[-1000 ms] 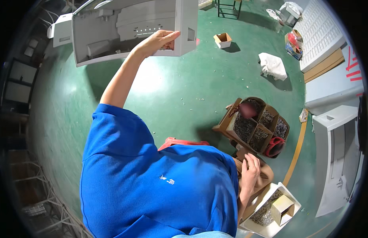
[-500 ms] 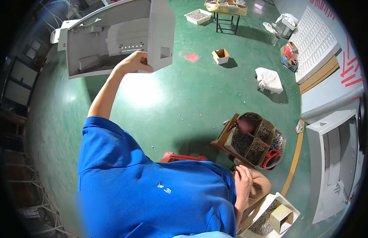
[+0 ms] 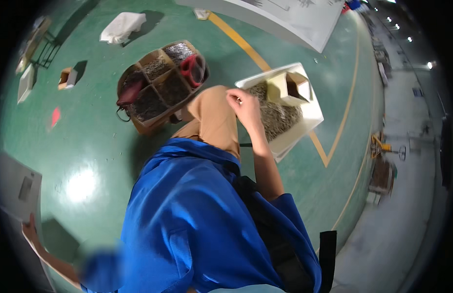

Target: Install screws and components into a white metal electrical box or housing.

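Far to the left, my left hand (image 3: 29, 230) grips the edge of a large grey housing (image 3: 16, 183) with a rectangular cutout; most of the housing runs out of the picture. My right hand (image 3: 247, 106) hovers by my bent knee, at the near-left side of a white tray (image 3: 312, 115). Its fingers are curled together, and whatever they hold is too small to make out. Small metal screw-like parts (image 3: 280, 122) fill much of the tray, and an open cream-coloured box (image 3: 280, 89) rests on them.
Ahead stands a divided bin (image 3: 160, 75) of small parts, with a red roll-like object (image 3: 192, 71) and a dark red piece in it. Another grey housing (image 3: 290, 19) lies at the far edge. A white-covered item (image 3: 123, 27) and a small carton (image 3: 67, 78) sit on the green floor.
My view has swung to the right, so the bin and tray now sit nearer the middle. The left-hand housing has shifted to the picture's edge, still gripped. My right hand has come off my leg toward the tray.
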{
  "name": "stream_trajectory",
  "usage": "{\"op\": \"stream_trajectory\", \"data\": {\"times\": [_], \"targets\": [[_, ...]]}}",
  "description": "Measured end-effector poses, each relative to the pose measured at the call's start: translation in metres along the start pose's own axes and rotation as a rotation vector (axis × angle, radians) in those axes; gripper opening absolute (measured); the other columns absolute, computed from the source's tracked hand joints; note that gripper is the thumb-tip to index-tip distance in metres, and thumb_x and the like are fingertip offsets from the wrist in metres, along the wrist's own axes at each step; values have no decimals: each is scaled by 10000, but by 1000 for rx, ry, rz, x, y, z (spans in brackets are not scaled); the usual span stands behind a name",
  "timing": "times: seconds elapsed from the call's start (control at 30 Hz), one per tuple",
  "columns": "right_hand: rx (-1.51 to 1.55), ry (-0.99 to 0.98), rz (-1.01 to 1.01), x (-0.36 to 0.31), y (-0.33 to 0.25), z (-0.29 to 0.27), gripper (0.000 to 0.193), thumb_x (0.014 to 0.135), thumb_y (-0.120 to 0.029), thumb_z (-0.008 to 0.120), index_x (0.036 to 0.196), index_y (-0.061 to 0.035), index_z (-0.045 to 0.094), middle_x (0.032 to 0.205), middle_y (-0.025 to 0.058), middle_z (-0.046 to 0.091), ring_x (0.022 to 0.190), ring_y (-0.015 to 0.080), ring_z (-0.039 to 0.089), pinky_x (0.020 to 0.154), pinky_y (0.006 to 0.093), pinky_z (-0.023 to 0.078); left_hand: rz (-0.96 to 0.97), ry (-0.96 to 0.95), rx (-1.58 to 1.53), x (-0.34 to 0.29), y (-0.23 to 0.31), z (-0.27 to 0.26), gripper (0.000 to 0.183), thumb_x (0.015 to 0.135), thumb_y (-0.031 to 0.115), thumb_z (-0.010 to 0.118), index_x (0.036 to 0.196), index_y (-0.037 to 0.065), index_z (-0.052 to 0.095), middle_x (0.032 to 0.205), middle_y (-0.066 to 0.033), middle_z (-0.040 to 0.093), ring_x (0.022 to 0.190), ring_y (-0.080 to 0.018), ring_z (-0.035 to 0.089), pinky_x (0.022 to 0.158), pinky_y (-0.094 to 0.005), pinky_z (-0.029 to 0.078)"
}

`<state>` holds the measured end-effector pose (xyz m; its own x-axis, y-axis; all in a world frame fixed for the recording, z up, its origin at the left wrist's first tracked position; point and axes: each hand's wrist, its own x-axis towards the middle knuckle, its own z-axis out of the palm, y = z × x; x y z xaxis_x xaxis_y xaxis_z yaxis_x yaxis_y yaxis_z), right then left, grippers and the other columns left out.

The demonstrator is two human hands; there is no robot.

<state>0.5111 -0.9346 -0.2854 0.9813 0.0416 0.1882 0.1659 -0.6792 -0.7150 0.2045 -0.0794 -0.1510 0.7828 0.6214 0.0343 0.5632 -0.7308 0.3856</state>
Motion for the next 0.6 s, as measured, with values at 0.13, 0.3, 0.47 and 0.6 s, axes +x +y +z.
{"op": "stream_trajectory", "data": {"times": [0.13,0.3,0.47,0.6], "targets": [[437,405,204,-34,66,-64,135,798,-51,641,920,5,654,736,104,658,654,137,638,572,238,492,65,189,-122,13,-13,17,481,835,457,618,647,15,635,505,-1,383,439,-122,323,508,-329,360],[-154,336,487,-83,151,-140,94,756,-68,624,809,-29,692,648,96,650,545,161,613,511,254,478,-28,398,-74,7,31,47,531,826,565,541,749,57,675,585,-43,492,553,-169,452,623,-343,409],[-74,179,542,-87,171,-124,96,715,-67,635,785,-54,700,635,95,641,548,185,616,554,293,491,-3,518,106,2,31,33,570,826,622,489,930,105,706,776,-70,631,731,-221,568,775,-366,445],[-339,108,336,-81,179,-113,122,654,-90,692,774,-104,708,779,118,663,734,293,638,669,363,509,-120,570,29,16,48,52,584,839,626,464,1127,155,653,1097,-70,650,975,-257,602,885,-367,439]]}}
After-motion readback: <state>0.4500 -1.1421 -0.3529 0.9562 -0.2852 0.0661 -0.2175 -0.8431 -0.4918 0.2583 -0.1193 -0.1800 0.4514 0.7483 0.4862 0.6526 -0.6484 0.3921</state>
